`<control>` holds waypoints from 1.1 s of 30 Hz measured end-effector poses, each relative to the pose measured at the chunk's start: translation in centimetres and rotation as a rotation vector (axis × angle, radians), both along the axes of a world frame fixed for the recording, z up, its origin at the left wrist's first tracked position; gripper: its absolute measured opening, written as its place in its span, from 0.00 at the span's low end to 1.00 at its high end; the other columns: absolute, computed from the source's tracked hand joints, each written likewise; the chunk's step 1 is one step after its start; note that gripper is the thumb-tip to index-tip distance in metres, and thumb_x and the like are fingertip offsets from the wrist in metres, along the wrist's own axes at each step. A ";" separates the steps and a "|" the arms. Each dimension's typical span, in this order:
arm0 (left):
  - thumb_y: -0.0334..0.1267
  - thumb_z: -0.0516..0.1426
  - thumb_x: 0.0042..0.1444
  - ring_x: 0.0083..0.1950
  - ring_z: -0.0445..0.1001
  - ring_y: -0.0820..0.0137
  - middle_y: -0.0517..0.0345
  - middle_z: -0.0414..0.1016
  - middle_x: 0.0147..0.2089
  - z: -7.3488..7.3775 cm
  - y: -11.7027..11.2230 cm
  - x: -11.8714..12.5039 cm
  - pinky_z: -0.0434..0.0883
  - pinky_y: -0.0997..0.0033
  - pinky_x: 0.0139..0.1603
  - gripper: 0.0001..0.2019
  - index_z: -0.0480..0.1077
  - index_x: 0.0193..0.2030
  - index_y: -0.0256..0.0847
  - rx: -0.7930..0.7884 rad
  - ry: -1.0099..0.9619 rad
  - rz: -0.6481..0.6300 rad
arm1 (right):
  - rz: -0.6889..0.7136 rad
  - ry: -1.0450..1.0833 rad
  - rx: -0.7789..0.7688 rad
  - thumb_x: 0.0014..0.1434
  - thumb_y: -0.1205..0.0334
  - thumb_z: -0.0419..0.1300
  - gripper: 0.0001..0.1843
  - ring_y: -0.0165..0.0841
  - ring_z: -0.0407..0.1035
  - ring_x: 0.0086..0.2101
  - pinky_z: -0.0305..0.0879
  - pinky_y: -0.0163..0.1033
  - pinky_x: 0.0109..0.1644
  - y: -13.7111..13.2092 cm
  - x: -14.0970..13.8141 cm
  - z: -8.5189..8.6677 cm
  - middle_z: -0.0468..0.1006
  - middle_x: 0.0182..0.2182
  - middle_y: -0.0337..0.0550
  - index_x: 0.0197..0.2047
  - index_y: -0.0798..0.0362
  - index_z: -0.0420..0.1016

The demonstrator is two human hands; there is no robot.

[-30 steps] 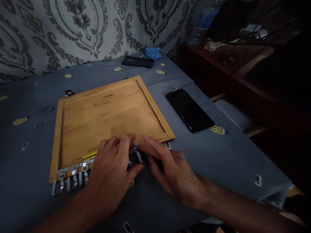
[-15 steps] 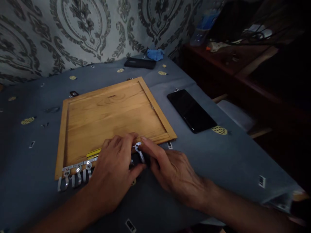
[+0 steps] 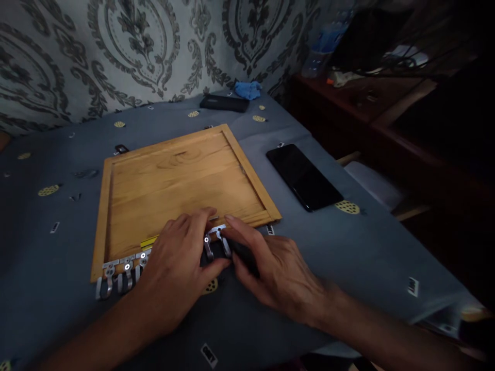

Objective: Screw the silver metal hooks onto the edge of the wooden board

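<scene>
A wooden board [image 3: 174, 180] with a raised frame lies on the table. Along its near edge runs a metal hook rail [image 3: 116, 262] with several silver hooks and cross-head screws. My left hand [image 3: 180, 268] is closed over the rail's middle, fingers on top and thumb below, hiding that stretch. At the rail's right end my right hand [image 3: 276, 268] pinches by the last hook [image 3: 223, 239], index finger above and thumb beneath. A yellow strip-like thing [image 3: 149, 242] lies on the board, partly covered by my left hand; its kind is unclear.
A black phone [image 3: 303, 175] lies right of the board. Behind are a dark flat case [image 3: 224, 103] and a crumpled blue cloth [image 3: 248, 90]. Small screws [image 3: 75, 197] lie at left near a clear plastic bag [image 3: 85, 174]. A reddish-brown desk [image 3: 348, 113] with a bottle [image 3: 323, 49] stands at right.
My right hand's fingers have opened slightly around the rail's end, and more of the last two hooks shows. The left hand stays on the rail. The view has shifted a little.
</scene>
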State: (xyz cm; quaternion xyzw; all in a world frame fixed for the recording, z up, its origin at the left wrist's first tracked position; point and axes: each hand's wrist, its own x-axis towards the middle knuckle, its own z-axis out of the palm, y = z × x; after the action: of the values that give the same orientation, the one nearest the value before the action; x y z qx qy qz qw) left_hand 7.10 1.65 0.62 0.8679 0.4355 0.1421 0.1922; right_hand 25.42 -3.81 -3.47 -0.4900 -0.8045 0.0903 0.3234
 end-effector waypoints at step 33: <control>0.34 0.64 0.52 0.51 0.75 0.50 0.50 0.77 0.49 -0.3 -0.3 0.2 0.71 0.45 0.50 0.26 0.59 0.56 0.45 0.014 0.061 0.028 | -0.053 0.223 -0.025 0.62 0.77 0.49 0.36 0.31 0.81 0.43 0.80 0.36 0.46 0.2 0.2 0.4 0.84 0.47 0.44 0.71 0.50 0.48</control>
State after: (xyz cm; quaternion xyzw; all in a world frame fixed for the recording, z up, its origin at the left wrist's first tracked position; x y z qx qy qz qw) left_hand 7.26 1.33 0.27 0.8670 0.4522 0.1213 0.1706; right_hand 25.64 -3.64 -3.12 -0.5020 -0.7490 0.1460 0.4070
